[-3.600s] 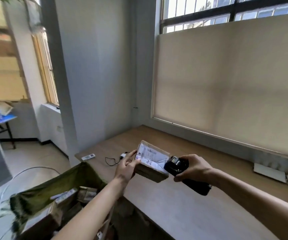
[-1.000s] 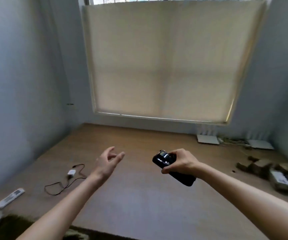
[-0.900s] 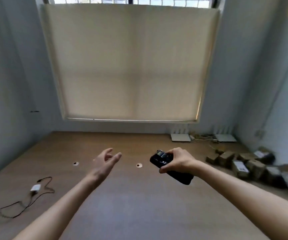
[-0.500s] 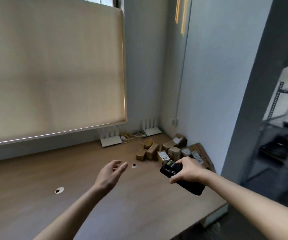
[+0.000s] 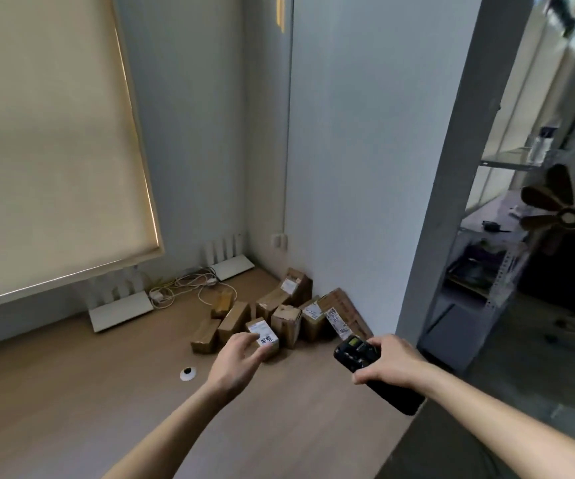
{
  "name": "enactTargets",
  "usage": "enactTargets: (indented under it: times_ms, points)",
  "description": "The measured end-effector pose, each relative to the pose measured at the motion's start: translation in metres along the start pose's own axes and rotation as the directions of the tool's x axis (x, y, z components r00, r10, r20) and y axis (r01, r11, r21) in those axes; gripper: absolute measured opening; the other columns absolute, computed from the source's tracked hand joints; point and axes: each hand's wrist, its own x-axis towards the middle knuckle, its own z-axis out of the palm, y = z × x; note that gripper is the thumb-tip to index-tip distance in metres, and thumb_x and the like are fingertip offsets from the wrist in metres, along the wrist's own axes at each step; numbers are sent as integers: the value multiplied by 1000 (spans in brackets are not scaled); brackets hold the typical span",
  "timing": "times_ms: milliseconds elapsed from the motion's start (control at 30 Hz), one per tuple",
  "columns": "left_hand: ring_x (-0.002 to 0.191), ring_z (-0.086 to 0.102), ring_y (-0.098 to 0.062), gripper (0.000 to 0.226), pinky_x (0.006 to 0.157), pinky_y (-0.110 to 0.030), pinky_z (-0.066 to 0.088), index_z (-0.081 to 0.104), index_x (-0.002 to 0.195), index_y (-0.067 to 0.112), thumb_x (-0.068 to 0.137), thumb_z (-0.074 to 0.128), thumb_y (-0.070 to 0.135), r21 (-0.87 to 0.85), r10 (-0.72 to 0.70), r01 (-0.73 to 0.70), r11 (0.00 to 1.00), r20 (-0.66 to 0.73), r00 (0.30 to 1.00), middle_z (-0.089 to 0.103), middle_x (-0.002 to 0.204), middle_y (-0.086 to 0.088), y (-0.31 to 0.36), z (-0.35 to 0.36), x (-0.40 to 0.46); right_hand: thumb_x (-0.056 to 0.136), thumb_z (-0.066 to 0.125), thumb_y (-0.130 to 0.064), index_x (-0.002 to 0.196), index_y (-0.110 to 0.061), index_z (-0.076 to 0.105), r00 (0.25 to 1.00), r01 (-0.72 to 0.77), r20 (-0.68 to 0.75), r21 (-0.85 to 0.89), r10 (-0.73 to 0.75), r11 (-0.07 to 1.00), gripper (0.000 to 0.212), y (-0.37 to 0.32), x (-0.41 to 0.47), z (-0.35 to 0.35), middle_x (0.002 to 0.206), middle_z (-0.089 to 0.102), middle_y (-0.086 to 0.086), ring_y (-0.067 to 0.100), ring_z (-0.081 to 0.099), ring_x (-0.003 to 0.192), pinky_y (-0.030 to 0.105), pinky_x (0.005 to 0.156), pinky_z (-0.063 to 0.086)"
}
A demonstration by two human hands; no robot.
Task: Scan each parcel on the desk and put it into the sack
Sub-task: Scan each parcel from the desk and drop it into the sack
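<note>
Far left, a beige roller blind covers the window, lower edge hanging above the counter, a light wood top running into the room corner. Below the blind, two white routers w/ upright antennas: one near the blind's bottom corner, the other further back toward the corner. Between them, a tangle of pale cables. A small round white grommet w/ a dark centre sits in the counter surface, just left of the left forearm.

Left hand is stretched fwd over the counter, fingers spread & loosely bent, fingertips at the labelled parcel, the nearest small cardboard box w/ a white shipping label on top. Cannot tell if fingers actually touch it or hover just above; not wrapped round it. Behind & to both sides, the parcel pile: approx. ten small brown boxes bunched in the counter's corner against the wall, some upright, some tilted, several w/ white labels. Sack not in view.

Right hand is curled round the scanner, a black handheld unit, its head pointing toward the pile, its body sticking out below the palm past the counter's right edge.

Right of the grey wall end: metal shelving w/ blurred items, and a dark fan.
</note>
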Motion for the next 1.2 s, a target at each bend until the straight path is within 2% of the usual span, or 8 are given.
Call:
enactTargets:
  times_ms: [100,367,467,667,800,933,1067,1200]
  points:
    - [132,49,-21,52,111,-42,42,57,137,14,96,59,47,41,31,-32,999,33,999,51,145,-6,4,14,57,43,86,-58,116,-31,69,999,-37,-36,38,38,999,80,9,41,-6,100,71,-11,8,67,86,20,60,47]
    - [134,47,-22,65,111,-41,42,40,152,20,96,60,46,12,-28,26,1000,150,988,50,148,-5,8,85,180,49,89,-53,109,-33,63,976,-177,-94,177,195,968,68,66,147,-1,108,70,-8,11,64,90,24,66,48]
    - [135,47,-21,67,112,-43,41,38,152,21,96,58,49,45,-63,55,997,198,978,50,149,-4,4,120,226,50,89,-52,117,-34,66,966,-229,-67,216,248,949,73,96,196,9,109,71,-9,13,65,95,25,69,49]
    - [138,43,-18,71,114,-41,37,42,150,26,91,54,64,140,-95,60,988,257,962,45,153,2,-7,185,323,39,84,-55,97,-34,69,937,-335,10,317,350,887,64,154,296,38,90,72,-13,9,68,82,28,72,59]
    - [139,44,-20,85,113,-44,39,32,155,30,85,54,73,188,-131,88,978,236,963,44,155,3,-13,230,385,41,88,-52,106,-32,68,917,-390,83,390,390,834,71,185,352,66,95,72,-12,12,70,84,34,78,62]
    - [133,49,-19,74,107,-45,45,33,151,36,88,53,70,220,-97,41,975,247,964,49,150,6,-26,266,435,44,90,-52,117,-34,65,905,-424,152,419,398,803,79,210,397,91,101,71,-9,14,70,87,35,79,62]
    - [143,37,-23,79,116,-51,34,28,155,31,90,53,67,229,-132,67,971,284,950,38,158,2,-44,293,470,46,92,-49,133,-30,61,904,-427,215,427,370,797,94,228,426,112,112,71,-5,17,69,96,36,84,61]
    - [147,32,-25,87,118,-53,29,20,157,36,86,54,72,164,-188,147,975,272,944,34,161,3,-55,307,490,51,94,-47,130,-34,62,915,-397,262,463,306,792,87,240,446,120,111,71,-11,12,69,97,34,87,59]
